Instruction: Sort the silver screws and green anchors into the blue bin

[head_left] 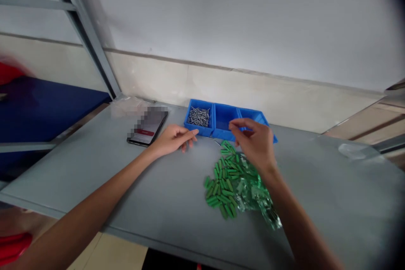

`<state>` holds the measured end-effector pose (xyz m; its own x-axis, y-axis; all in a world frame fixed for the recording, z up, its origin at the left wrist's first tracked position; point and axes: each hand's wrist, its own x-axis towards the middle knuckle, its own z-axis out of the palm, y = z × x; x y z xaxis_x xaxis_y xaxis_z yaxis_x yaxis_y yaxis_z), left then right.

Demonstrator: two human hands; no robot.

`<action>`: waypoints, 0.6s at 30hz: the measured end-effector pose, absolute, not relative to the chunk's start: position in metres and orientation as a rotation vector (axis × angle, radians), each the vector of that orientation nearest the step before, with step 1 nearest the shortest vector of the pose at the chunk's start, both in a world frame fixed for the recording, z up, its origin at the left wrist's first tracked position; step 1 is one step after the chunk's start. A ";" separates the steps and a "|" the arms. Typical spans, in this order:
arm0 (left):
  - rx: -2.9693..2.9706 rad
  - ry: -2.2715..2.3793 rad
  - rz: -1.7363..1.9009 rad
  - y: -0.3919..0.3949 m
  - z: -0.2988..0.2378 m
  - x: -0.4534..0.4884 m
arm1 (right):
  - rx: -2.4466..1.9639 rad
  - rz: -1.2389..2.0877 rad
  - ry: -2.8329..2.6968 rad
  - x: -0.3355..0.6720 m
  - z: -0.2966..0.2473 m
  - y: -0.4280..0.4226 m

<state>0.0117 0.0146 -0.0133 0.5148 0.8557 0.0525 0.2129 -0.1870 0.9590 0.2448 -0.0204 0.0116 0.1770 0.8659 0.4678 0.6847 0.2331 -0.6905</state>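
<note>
My left hand [177,138] is just in front of the left blue compartment, thumb tip against the index finger and the other fingers loosely curled. Any small thing between its fingertips is hidden. My right hand [255,141] hovers before the middle and right compartments, thumb and index finger pinched; I cannot make out what they hold. Silver screws [198,117] fill the left section of the blue bin [202,132]. Below my right hand lies a pile of green wall plugs [223,185], partly covered by a clear plastic bag [253,194]. One loose screw [217,142] lies near the bin.
A phone [148,128] rests on the grey table [158,202], left of my left hand. Crumpled clear plastic [126,105] is behind it, and more plastic [352,151] lies at the right. A metal frame [87,29] stands at the left, and a wall [221,78] runs behind the bin.
</note>
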 end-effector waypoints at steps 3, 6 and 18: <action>1.742 0.927 0.688 0.015 -0.017 0.012 | -1.661 0.225 -1.779 0.255 0.003 -0.028; 1.785 0.943 0.672 0.015 -0.019 0.013 | -1.833 0.080 -1.948 0.248 -0.002 -0.029; 1.855 0.966 0.641 0.012 -0.017 0.014 | -2.000 0.035 -2.062 0.225 -0.009 -0.032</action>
